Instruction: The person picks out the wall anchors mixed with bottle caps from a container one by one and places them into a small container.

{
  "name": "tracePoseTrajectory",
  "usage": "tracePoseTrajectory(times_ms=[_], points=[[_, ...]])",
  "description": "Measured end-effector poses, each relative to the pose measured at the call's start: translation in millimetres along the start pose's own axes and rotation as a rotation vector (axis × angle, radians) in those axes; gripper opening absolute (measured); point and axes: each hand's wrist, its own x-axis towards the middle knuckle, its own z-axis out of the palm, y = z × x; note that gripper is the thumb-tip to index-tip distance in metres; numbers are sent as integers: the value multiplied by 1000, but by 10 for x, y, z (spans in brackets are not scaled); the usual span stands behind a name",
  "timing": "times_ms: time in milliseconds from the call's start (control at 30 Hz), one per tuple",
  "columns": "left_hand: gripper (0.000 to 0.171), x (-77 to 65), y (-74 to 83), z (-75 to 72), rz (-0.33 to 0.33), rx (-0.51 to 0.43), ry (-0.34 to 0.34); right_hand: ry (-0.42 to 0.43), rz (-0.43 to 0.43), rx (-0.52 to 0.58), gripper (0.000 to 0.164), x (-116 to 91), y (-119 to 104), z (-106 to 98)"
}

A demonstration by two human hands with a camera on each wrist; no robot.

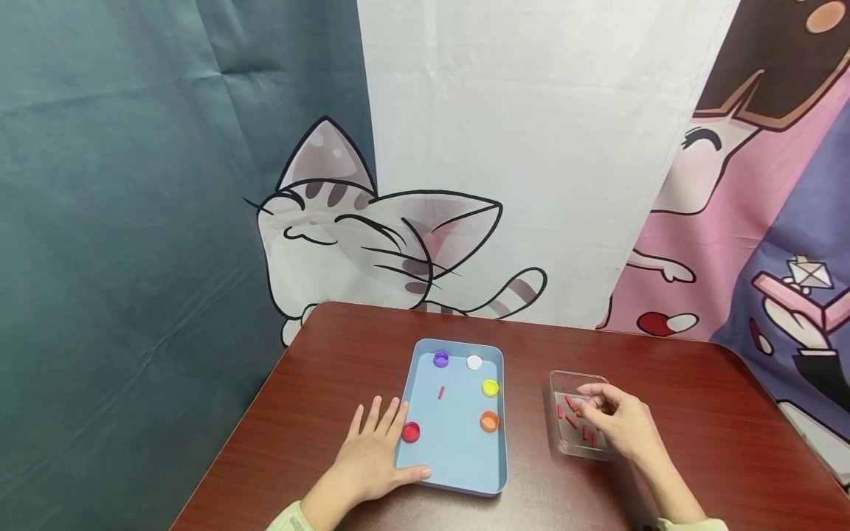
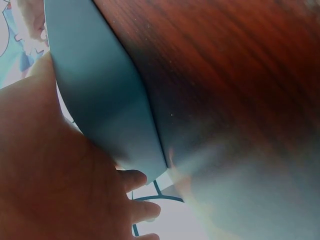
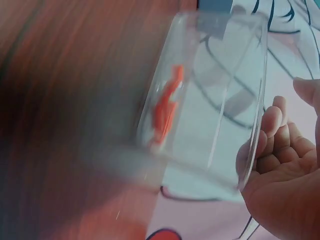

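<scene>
My left hand [image 1: 372, 457] lies with spread, straight fingers along the left edge of the light blue tray [image 1: 458, 461], its thumb over the near rim. In the left wrist view the palm rests against the tray's wall [image 2: 100, 85]. My right hand [image 1: 624, 420] is over the right side of a clear plastic box [image 1: 578, 451]. Its fingers bend loosely, thumb apart from them, and nothing shows between them. Several short red sticks [image 1: 571, 422] lie in the box; the right wrist view shows them blurred [image 3: 165, 112]. A single red stick [image 1: 441, 392] lies on the tray.
Small round cups or caps stand in the tray: purple [image 1: 441, 359], white [image 1: 474, 362], yellow [image 1: 490, 387], orange [image 1: 489, 421] and red [image 1: 411, 432]. Tray and box stand apart on a brown wooden table [image 1: 345, 354]. Behind it hangs a printed cloth [image 1: 531, 147].
</scene>
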Motion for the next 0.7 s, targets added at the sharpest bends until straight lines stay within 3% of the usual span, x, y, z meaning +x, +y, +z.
tracePoseTrajectory(times_ms=[133, 367, 700], points=[[113, -1, -4, 5, -1, 0, -4, -49, 3, 48, 24, 49, -123, 141], [113, -1, -4, 1, 4, 7, 1, -51, -112, 78, 18, 158, -292, 432], [112, -6, 2, -3, 4, 7, 5, -166, -88, 117, 23, 269, -559, 758]])
